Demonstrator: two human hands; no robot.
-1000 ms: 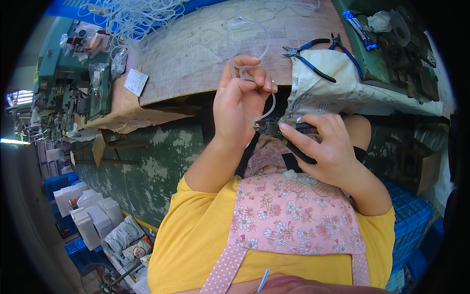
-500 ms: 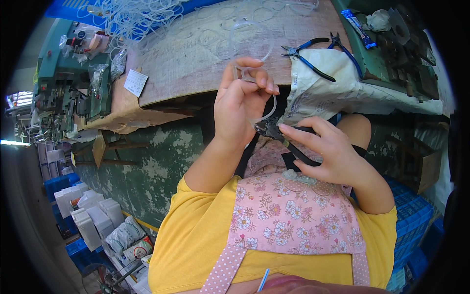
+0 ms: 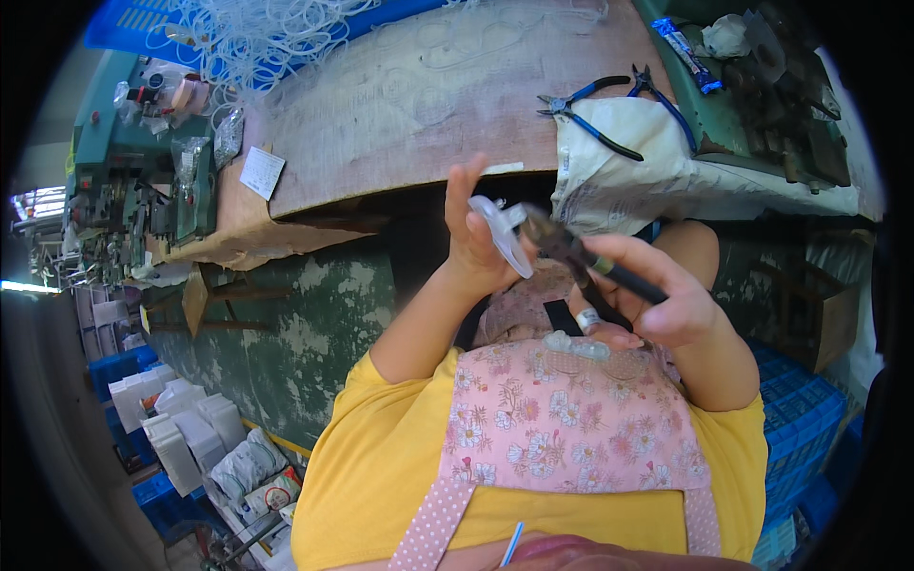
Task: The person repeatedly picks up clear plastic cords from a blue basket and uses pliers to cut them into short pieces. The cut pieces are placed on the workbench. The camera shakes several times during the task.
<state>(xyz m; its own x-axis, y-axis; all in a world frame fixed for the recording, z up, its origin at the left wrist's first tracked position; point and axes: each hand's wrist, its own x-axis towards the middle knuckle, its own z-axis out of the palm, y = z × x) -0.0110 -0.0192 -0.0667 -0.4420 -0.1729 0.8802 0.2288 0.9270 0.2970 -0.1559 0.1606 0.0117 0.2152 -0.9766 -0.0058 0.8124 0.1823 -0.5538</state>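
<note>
My left hand point(image 3: 473, 246) is raised in front of the table edge, fingers bent around a translucent whitish plastic ring piece point(image 3: 502, 246). The piece is tilted and seen nearly edge-on, so its full shape is hard to make out. In my right hand point(image 3: 671, 300) is a pair of pliers point(image 3: 571, 255) with dark handles. The pliers' jaws are at a small pale nub on the plastic piece; blur hides whether they grip it. A white band is wrapped round one of my right fingers.
Blue-handled cutters point(image 3: 595, 116) and a second pair point(image 3: 662, 103) lie on a white sack point(image 3: 609, 162). A blue basket point(image 3: 119, 33) holds a heap of clear plastic loops point(image 3: 271, 38). A paper slip point(image 3: 262, 171) lies at left. Green machinery point(image 3: 105, 171) flanks the table.
The plastic ring, earlier held up as an open loop, is now turned edge-on and lower. The pliers have tilted and opened wider, with their jaws slightly higher and further right.
</note>
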